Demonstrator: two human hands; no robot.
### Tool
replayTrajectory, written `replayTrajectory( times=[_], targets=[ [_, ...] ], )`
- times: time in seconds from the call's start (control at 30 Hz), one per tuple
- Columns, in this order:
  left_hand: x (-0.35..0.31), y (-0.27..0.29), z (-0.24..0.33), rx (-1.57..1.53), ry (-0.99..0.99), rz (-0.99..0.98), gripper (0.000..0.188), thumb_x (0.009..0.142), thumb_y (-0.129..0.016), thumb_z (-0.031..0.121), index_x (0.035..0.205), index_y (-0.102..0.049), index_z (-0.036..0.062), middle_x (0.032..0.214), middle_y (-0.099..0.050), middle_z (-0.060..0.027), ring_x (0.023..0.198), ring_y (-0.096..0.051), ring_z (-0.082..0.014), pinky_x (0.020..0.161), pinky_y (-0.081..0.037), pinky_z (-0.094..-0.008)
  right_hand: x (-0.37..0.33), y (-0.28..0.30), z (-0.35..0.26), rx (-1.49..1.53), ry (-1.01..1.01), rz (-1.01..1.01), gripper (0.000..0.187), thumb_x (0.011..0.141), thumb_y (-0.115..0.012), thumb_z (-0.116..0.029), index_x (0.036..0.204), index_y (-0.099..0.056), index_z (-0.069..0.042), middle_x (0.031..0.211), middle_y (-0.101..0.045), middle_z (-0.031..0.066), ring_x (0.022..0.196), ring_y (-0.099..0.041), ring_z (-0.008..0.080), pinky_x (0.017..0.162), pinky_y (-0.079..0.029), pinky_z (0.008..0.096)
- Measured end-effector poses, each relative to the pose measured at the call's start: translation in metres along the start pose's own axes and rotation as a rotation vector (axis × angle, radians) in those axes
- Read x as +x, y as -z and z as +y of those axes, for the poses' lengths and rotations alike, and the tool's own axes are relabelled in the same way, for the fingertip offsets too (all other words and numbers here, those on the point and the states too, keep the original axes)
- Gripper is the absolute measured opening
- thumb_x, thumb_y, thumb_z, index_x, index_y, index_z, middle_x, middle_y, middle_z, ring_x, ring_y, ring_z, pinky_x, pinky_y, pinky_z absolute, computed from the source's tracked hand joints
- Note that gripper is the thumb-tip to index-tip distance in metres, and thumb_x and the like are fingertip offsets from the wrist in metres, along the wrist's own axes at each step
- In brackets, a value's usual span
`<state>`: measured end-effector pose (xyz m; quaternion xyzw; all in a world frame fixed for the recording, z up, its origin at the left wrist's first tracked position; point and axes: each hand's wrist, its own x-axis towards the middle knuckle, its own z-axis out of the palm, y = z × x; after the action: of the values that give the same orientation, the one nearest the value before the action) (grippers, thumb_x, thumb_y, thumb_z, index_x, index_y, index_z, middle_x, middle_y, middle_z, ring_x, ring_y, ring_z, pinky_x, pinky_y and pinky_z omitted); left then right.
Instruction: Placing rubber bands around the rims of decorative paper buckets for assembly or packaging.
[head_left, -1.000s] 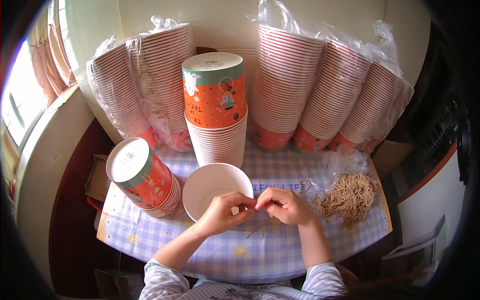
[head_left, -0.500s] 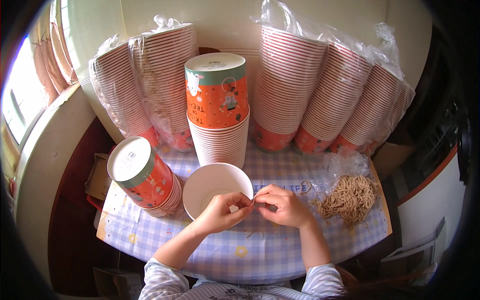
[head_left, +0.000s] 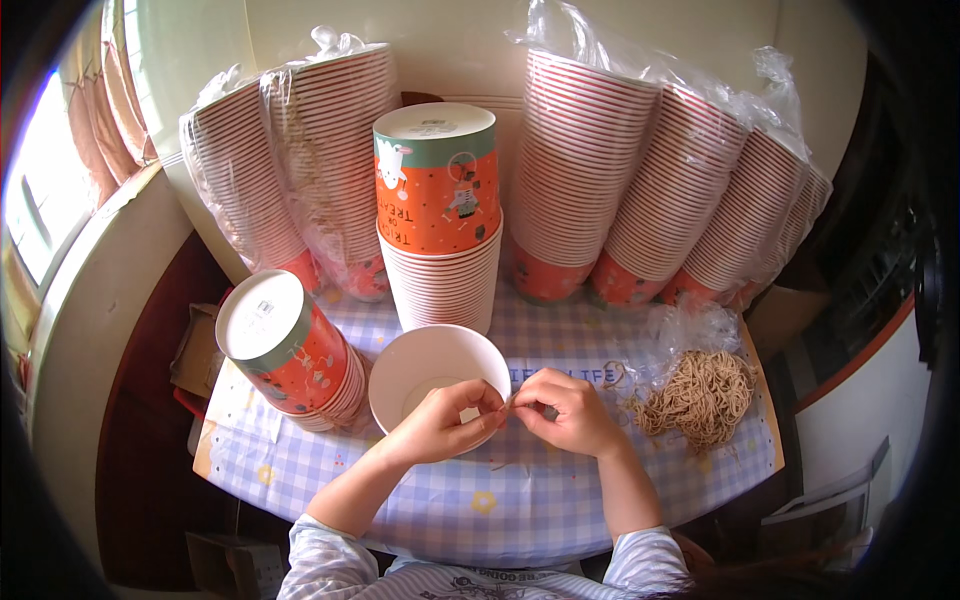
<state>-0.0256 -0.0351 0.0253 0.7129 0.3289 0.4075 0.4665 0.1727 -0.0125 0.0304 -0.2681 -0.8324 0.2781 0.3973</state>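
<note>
A white-lined paper bucket (head_left: pixel 408 362) lies tipped before me with its open mouth facing up toward me. At its near right rim, my left hand (head_left: pixel 447 420) is closed in a pinch, thumb against forefinger. My right hand (head_left: pixel 568 412) pinches just beside it, so the fingertips of both almost meet. Between them shows a short bit of thin tan cord (head_left: pixel 508 402); most of it is hidden by the fingers. To the right of my right hand lies a loose heap of tan cords (head_left: pixel 708 398).
Upside-down orange and green paper buckets form a tall stack (head_left: pixel 440 190) behind and a shorter stack (head_left: pixel 290 350) at left. Plastic-wrapped bucket stacks (head_left: pixel 585 160) line the back on both sides. A crumpled clear bag (head_left: pixel 690 335) touches the cord heap. A checked cloth (head_left: pixel 420 510) covers the table.
Both hands stay at the bucket's rim, with only slight movement of the pinching fingers. The view has shifted a little; nothing was let go.
</note>
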Motion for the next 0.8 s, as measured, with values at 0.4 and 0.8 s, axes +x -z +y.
replayTrajectory(
  times=[0.4,0.8],
  targets=[
    [-0.001,0.007,-0.006,0.115,0.034,0.057,0.009,0.077,-0.062,0.006,0.083,-0.058,0.0006,0.074,-0.063,-0.0061,0.07,-0.061,-0.0132,0.063,-0.048,-0.0266,0.0,-0.013,-0.015,-0.205,0.133,-0.101,0.013,0.064,-0.069,-0.001,0.073,-0.062,-0.006,0.076,-0.06,0.0044,0.066,-0.059,0.0191,0.059,-0.048,0.0281],
    [-0.001,0.008,0.004,0.249,0.002,0.11,0.019,0.072,-0.07,0.006,0.08,-0.054,0.0035,0.073,-0.061,-0.002,0.065,-0.057,-0.0084,0.054,-0.045,-0.0219,0.001,-0.017,-0.013,-0.092,-0.094,0.028,0.017,0.07,-0.072,-0.012,0.083,-0.064,-0.005,0.08,-0.062,0.0058,0.069,-0.063,0.0205,0.059,-0.05,0.0282]
  ],
)
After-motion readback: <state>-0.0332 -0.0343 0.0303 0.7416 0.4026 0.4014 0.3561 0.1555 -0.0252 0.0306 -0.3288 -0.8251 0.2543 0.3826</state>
